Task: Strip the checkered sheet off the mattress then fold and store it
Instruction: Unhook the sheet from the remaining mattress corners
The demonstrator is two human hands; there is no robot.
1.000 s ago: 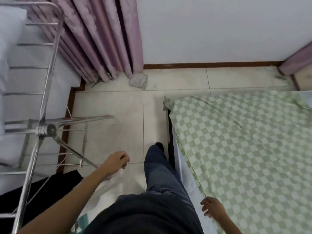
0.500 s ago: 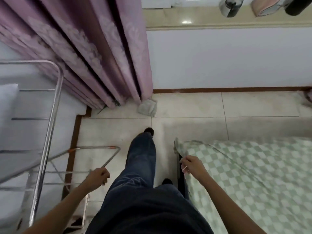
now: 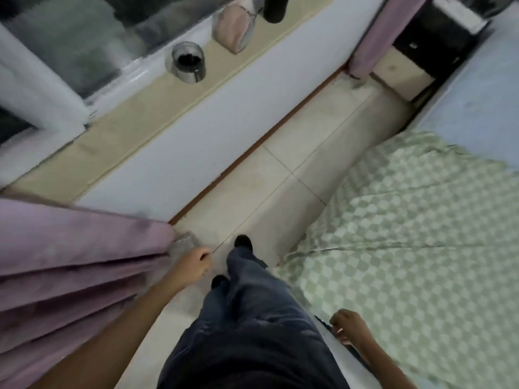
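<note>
The green and white checkered sheet (image 3: 421, 248) lies spread over the mattress on the right, with its near corner rumpled by my leg. At the top right a bare pale blue part of the mattress (image 3: 483, 94) shows beyond the sheet's edge. My left hand (image 3: 196, 262) hangs loosely curled over the floor beside the curtain and holds nothing. Over the bed's near edge, beside the sheet, my right hand (image 3: 348, 328) is loosely curled with nothing visibly in its grip. The frame is blurred by motion.
A purple curtain (image 3: 70, 262) bulges in from the left. On the window sill (image 3: 134, 119) stand a glass jar (image 3: 188, 61) and a pink pouch (image 3: 233, 29). A narrow tiled floor strip (image 3: 280, 178) runs between wall and bed toward a bedside cabinet (image 3: 401, 74).
The view has swung right along the wall, and the metal rack has left the view. My right hand has dropped back from the sheet's corner to the bed's near edge.
</note>
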